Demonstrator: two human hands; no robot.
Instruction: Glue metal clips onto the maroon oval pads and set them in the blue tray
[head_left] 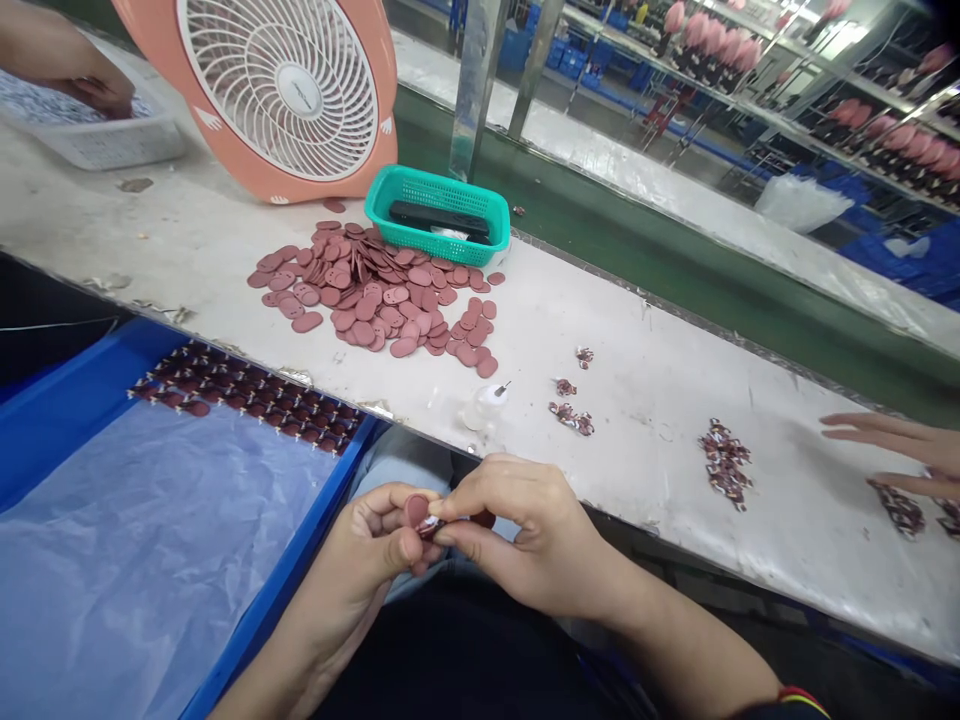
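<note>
My left hand (367,550) pinches a reddish-brown oval disc (416,510) between thumb and fingers, just over my lap. Against it, my right hand (529,525) is closed, with thumb and forefinger pressing on a small white and dark piece (430,524) at the disc's edge. The fingers hide most of that piece. On the table ahead lies a heap of similar oval discs (367,305). Small brown-and-white parts (571,418) sit in little clusters to its right, with a larger cluster (726,465) beyond.
A blue tray (281,570) at my left holds rows of dark pieces (247,395) on a pale sheet. Behind the heap stand a green basket (439,245) and an orange fan (289,90). Other people's hands reach in at the right (900,450) and upper left (97,85).
</note>
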